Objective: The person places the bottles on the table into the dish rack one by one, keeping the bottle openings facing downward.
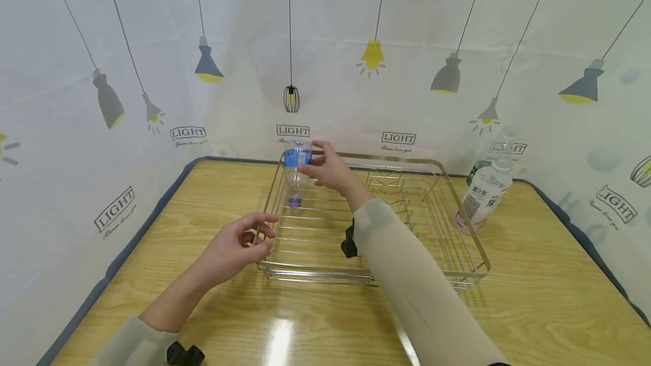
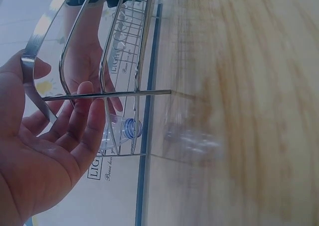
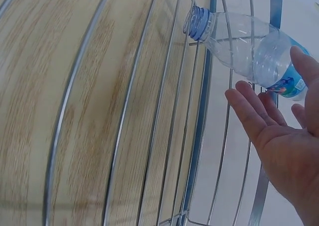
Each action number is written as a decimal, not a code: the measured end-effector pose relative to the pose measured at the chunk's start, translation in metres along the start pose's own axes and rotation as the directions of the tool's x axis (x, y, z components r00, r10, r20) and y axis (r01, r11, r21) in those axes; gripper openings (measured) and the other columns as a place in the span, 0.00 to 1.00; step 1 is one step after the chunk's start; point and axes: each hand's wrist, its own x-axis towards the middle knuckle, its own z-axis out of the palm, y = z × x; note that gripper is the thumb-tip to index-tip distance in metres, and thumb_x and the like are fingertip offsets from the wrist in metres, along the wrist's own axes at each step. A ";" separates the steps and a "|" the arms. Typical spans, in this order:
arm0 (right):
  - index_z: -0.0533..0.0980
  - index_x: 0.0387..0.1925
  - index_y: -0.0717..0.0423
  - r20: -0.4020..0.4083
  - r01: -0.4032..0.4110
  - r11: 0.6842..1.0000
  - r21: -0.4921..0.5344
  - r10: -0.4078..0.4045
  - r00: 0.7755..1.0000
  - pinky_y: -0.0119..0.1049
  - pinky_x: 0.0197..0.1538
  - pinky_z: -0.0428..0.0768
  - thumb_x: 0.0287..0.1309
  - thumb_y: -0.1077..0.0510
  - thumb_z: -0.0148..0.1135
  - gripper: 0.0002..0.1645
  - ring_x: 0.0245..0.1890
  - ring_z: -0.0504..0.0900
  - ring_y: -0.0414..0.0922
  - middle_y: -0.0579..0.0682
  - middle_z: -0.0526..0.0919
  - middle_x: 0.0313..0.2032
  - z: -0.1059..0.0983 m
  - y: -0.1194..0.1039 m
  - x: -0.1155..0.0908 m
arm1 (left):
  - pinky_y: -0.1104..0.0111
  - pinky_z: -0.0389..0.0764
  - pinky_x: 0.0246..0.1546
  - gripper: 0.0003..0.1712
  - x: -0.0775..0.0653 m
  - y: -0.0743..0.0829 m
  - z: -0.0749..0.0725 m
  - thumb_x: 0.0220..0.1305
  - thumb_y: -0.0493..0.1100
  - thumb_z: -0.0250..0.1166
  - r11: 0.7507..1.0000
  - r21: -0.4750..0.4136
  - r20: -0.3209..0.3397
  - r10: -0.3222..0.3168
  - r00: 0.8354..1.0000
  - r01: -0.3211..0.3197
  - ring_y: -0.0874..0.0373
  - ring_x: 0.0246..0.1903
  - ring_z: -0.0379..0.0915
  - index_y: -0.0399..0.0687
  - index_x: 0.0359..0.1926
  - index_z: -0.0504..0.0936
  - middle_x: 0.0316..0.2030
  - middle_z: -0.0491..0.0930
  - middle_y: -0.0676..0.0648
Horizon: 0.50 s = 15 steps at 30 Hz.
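A clear plastic bottle (image 1: 297, 179) with a blue label stands upside down, cap end low, in the far left corner of a wire dish rack (image 1: 325, 270). My right hand (image 1: 333, 171) is at the bottle's right side, fingers spread around its label. In the right wrist view the right hand (image 3: 284, 131) has loosely extended fingers, and the bottle (image 3: 249, 46) leans against the wires. My left hand (image 1: 236, 247) holds the rack's left rim; the left wrist view has the left hand (image 2: 55, 146) with fingers bent about the metal rim (image 2: 31, 69).
Right of the rack stands a labelled clear bottle (image 1: 485, 194), with another, green-labelled bottle (image 1: 477, 171) partly hidden behind it. The wooden table (image 1: 315, 321) ends at a patterned cloth backdrop (image 1: 335, 72). Wavy wire dividers (image 1: 404, 202) run along the rack's right half.
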 end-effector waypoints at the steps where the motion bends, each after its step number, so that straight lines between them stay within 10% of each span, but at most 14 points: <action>1: 0.49 0.89 0.45 -0.002 0.001 1.000 -0.002 -0.001 1.000 0.58 0.67 0.86 0.75 0.50 0.72 0.55 0.67 0.83 0.62 0.65 0.75 0.74 0.000 0.000 0.000 | 0.68 0.84 0.39 0.29 0.000 0.000 0.000 0.74 0.40 0.69 1.000 0.000 0.000 -0.001 1.000 0.001 0.50 0.45 0.82 0.49 0.73 0.77 0.57 0.81 0.36; 15: 0.53 0.88 0.47 -0.056 0.026 1.000 -0.002 -0.026 0.998 0.59 0.68 0.85 0.75 0.46 0.71 0.52 0.71 0.79 0.61 0.64 0.72 0.76 -0.004 0.000 -0.001 | 0.68 0.84 0.38 0.30 0.000 0.000 0.000 0.73 0.39 0.69 1.000 -0.004 -0.001 0.006 1.000 -0.006 0.50 0.45 0.81 0.49 0.74 0.77 0.57 0.81 0.35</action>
